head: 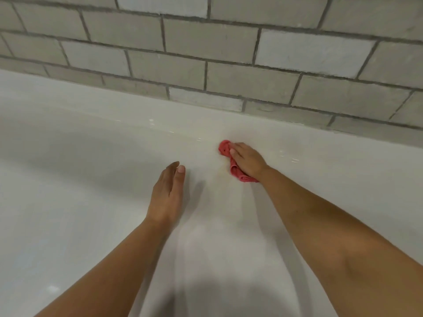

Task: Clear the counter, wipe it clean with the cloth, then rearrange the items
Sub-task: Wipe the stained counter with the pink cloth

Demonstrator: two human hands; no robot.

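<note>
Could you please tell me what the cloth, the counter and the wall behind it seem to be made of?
Cloth: soft red fabric, likely microfibre, bunched in folds under the right hand. Counter: smooth, glossy white, stone or laminate; it shows glints. Wall: matt grey brick-shaped tiles with dark grout.

A tiled wall point(229, 42) of pale grey brick-shaped tiles with darker grout lines point(207, 74) stands beyond the right hand point(248, 160) — past its fingertips. A faint yellowish stain point(223, 172) lies just left of that hand.
</note>
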